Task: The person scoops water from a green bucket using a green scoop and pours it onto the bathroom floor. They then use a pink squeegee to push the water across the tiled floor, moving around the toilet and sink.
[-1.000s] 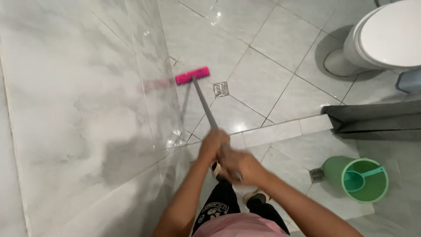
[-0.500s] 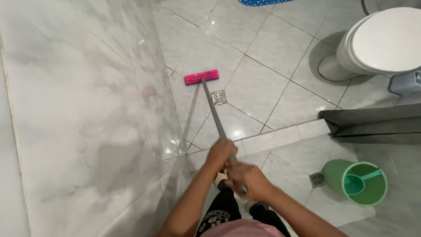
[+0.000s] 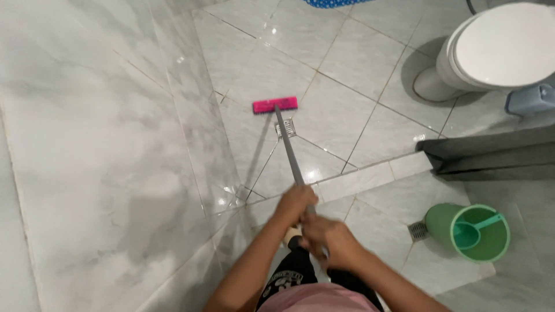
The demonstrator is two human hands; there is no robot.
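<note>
Wet grey marble floor (image 3: 347, 63) in a bathroom, marble wall (image 3: 98, 173) on the person's left; person stands at the raised sill (image 3: 370, 176) of the shower area; both hands wrapped round the near end of a grey handle (image 3: 289, 150); left hand (image 3: 296, 203) higher up the pole and nearer the head, right hand (image 3: 329, 242) just behind it at the end; fingers of both curled tight on the handle. Handle runs away from the hands, up and slightly to the left, long axis almost straight ahead; pink brush head (image 3: 275, 105) at its far end, flat on the floor, lying crosswise to the pole, touching or just beside a small square drain (image 3: 286, 128). White toilet (image 3: 497, 52) far right; dark mat (image 3: 491, 156) against the sill; green bucket (image 3: 477, 231) with a scoop (image 3: 471, 231) inside, near the right hand, beside a second drain (image 3: 417, 231). Blue object at top edge, too cropped to tell.
</note>
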